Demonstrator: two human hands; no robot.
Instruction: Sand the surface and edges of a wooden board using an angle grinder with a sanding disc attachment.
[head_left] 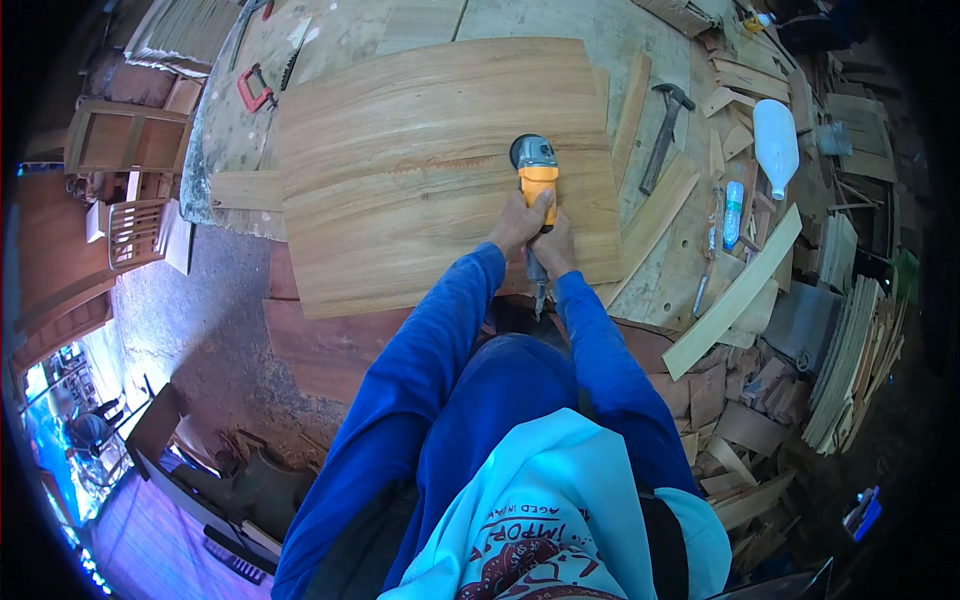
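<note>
Both blue-sleeved arms stretch toward twelve o'clock, wrists nearly meeting. The left hand (516, 222) has its fingers wrapped round the orange grinder (538, 180); the right hand (556, 246) grips just behind, at the tool's rear. The grinder sits over the broad wooden panel (400, 190), toward its three o'clock side. On the counter (682, 258), a hammer (660, 140) lies at the tool's two o'clock; stacked boards (848, 365) stand at four, bare floor (200, 310) at eight.

- Worn, pale grey-green tabletop (560, 20)
- Broad, flat, brown wood-grained panel (420, 180) across its middle
- Red metal C-clamp (257, 90), left of the panel
- Dark claw hammer (660, 145), right
- Long, pale-brown wooden strips (655, 225) near the hammer
</note>
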